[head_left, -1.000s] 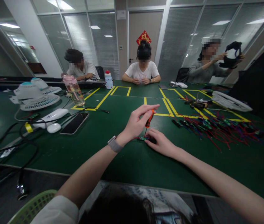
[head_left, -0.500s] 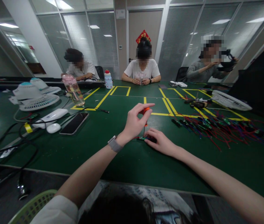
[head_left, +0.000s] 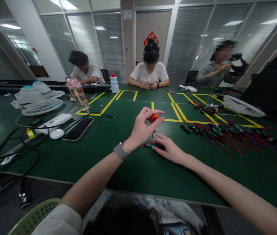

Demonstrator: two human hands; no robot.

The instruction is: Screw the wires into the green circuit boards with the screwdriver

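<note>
My left hand (head_left: 142, 129) is closed round the orange handle of a small screwdriver (head_left: 153, 121), held upright with its tip down on a small green circuit board (head_left: 150, 145). My right hand (head_left: 169, 150) rests on the green table and pins that board with its fingertips. A grey watch sits on my left wrist. Part of the board is hidden under my right fingers.
A heap of red, blue and black wired parts (head_left: 228, 135) lies to the right. On the left are a phone (head_left: 78, 129), a white mouse (head_left: 56, 133), black cables, white fans (head_left: 39, 99) and a pink bottle (head_left: 77, 94). Three people sit across the table (head_left: 119, 163).
The screwdriver has gone from tilted to upright, and my left fingers have shifted round its handle. The right hand has stayed on the board. The person at far right lowered a black object.
</note>
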